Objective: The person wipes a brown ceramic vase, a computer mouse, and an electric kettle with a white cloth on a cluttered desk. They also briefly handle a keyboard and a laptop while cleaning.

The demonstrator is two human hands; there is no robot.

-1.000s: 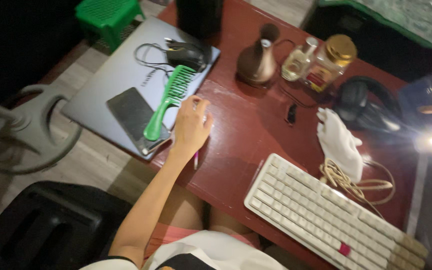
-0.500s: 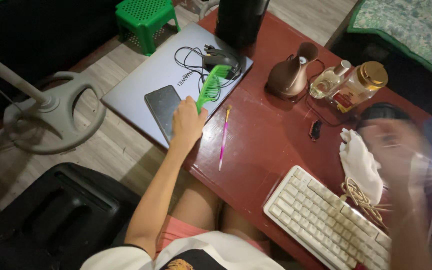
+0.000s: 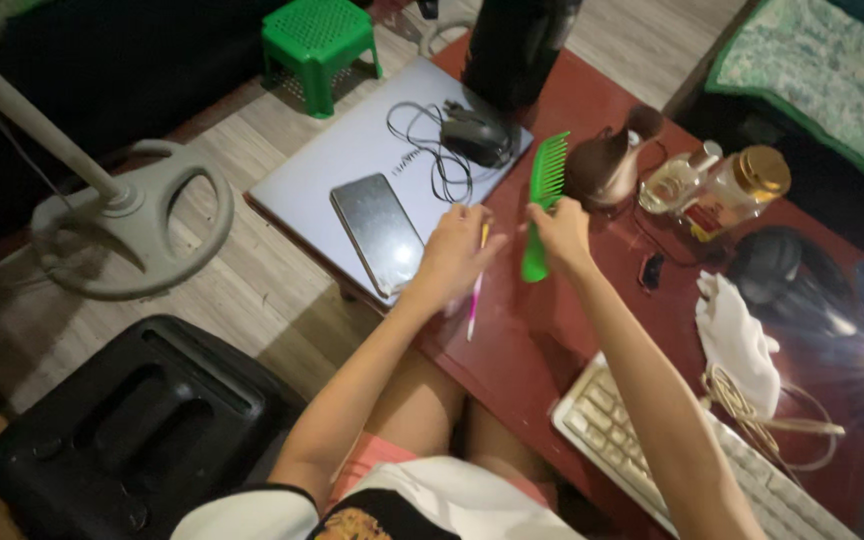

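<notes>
Gripping the green comb [image 3: 544, 200] in my right hand [image 3: 559, 228], left hand [image 3: 455, 258] pinching a pink pen [image 3: 475, 290] near the desk's [image 3: 532, 330] left edge, phone [image 3: 379, 232] just beside, bare desk toward the keyboard [image 3: 652, 450].

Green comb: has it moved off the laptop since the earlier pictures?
Yes. The green comb has left the closed laptop lid and phone; it now stands right of the laptop, over the red table, in the right hand.

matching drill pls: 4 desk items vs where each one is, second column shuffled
Items:
1. green comb
2. phone
3. wired mouse
4. white cloth

Places:
A. far end of the closed laptop, by its coiled cable
B. held up in the right hand
C. on the red table, beside the keyboard
D. flat on the laptop's near end, by the left hand

Pairs: 1-B, 2-D, 3-A, 4-C
</notes>
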